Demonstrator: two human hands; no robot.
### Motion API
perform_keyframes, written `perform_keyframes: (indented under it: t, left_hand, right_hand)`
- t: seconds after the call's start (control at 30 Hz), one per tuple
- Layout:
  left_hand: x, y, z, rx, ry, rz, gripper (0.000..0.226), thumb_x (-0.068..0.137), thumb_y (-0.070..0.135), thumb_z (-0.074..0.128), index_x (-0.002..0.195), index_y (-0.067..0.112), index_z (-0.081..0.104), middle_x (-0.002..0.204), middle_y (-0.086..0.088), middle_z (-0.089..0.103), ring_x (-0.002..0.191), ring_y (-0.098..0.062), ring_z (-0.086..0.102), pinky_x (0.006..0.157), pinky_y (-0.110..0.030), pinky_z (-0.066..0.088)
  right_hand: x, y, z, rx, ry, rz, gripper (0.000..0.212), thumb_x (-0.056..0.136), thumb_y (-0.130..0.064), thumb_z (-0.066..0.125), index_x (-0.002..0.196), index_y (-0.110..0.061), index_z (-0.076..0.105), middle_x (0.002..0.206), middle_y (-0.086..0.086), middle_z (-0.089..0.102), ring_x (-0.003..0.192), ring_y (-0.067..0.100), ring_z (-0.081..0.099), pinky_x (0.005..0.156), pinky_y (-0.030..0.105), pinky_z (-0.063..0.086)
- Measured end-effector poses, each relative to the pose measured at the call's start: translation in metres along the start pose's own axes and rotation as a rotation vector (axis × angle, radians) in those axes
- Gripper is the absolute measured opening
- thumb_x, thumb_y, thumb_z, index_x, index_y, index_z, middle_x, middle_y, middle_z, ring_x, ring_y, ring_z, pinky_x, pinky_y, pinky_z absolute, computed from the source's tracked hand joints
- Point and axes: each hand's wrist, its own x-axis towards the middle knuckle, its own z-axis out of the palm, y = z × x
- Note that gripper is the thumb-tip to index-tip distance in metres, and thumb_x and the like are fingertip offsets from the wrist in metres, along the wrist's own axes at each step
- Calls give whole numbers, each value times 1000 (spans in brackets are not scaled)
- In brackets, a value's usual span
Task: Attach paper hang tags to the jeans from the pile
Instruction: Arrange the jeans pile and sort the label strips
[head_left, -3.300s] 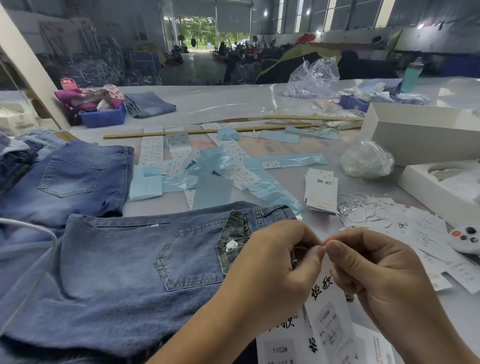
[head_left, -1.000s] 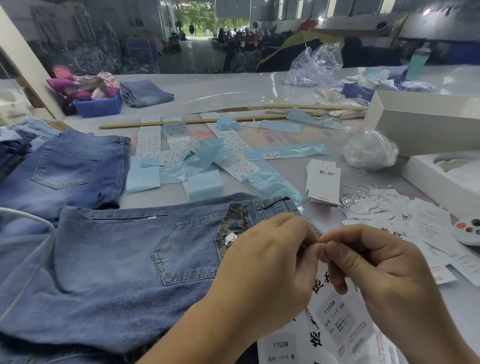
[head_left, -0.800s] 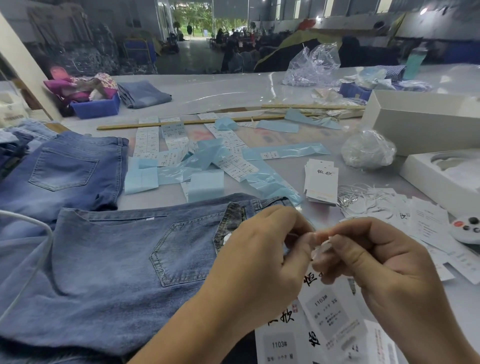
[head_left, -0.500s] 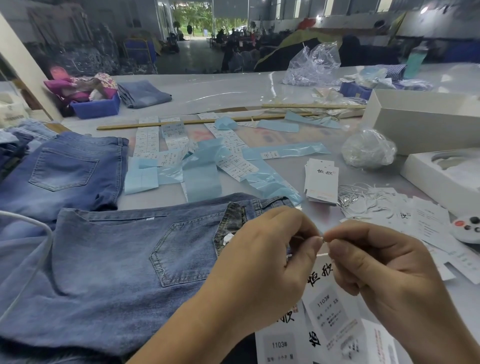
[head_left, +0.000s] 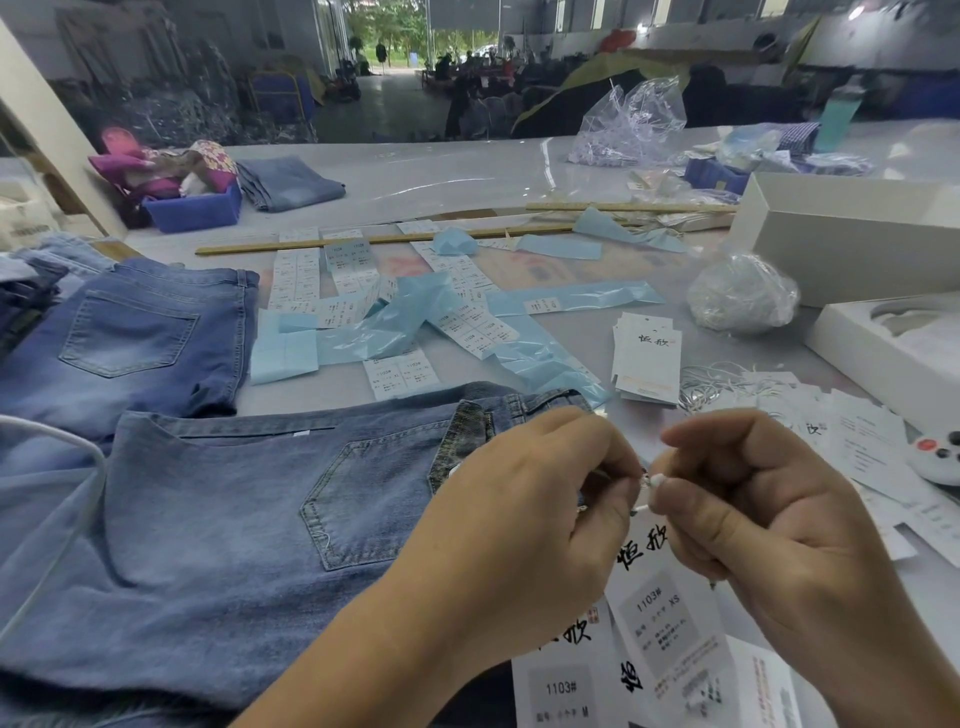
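Observation:
Light blue jeans (head_left: 218, 519) lie flat in front of me, back pocket up, waistband towards the right. My left hand (head_left: 524, 525) and my right hand (head_left: 769, 525) meet over the waistband's right end, each pinching one end of a thin white tag string (head_left: 653, 483). A white paper hang tag (head_left: 660, 608) marked 1103# XS hangs from that string below my fingers. More white tags (head_left: 561, 680) lie under it near the front edge.
Darker jeans (head_left: 130, 338) lie at the left. Blue plastic strips and size stickers (head_left: 395, 322) cover the middle. A stack of hang tags (head_left: 647, 358), loose strings (head_left: 717, 384), white boxes (head_left: 852, 234) and a small remote (head_left: 937, 457) sit at the right.
My hands stay together at the waistband, working the string ends. They shifted slightly and the tag swung a little beneath them. A blue strip in the middle moved.

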Motion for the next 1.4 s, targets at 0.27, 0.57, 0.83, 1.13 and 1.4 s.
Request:
perform_keyframes:
  t: [0.27, 0.57, 0.83, 1.13, 1.4]
  left_hand:
    - [0, -2, 0, -3, 15, 7, 7, 87, 30, 56, 86, 29, 63, 78, 20, 52, 72, 7, 47, 63, -9, 33]
    - [-4, -2, 14, -96, 93, -81, 9, 85, 35, 56, 83, 28, 62, 80, 17, 57, 69, 2, 51, 60, -10, 34]
    - [-2, 1, 15, -113, 122, -88, 9, 83, 33, 56, 79, 26, 61, 74, 16, 55, 66, 2, 50, 57, -9, 33]
    - [-3, 1, 15, -181, 146, -110, 8, 83, 32, 58, 78, 27, 61, 72, 20, 55, 62, 3, 51, 55, -7, 32]
    - [-5, 6, 14, -185, 162, -102, 9, 82, 30, 61, 74, 26, 62, 65, 20, 54, 60, 5, 52, 54, -4, 32]
  right_hand:
    - [0, 0, 3, -78, 28, -7, 46, 67, -54, 82, 95, -19, 75, 68, 18, 62, 47, 15, 44, 45, 20, 36]
    - [0, 5, 11, -35, 240, 50, 61, 51, -62, 86, 84, -13, 74, 60, 16, 64, 40, 17, 44, 42, 17, 36]
    - [0, 9, 18, 88, 219, 117, 61, 48, -60, 89, 82, -12, 72, 51, 5, 50, 39, 14, 37, 43, 17, 33]
    - [1, 0, 17, 187, 253, 180, 61, 34, -48, 95, 73, -7, 74, 53, 12, 56, 37, 14, 39, 39, 18, 32]
    - [1, -4, 14, 477, 228, 260, 54, 32, -25, 99, 74, -5, 71, 66, 16, 42, 43, 13, 38, 36, 17, 32]
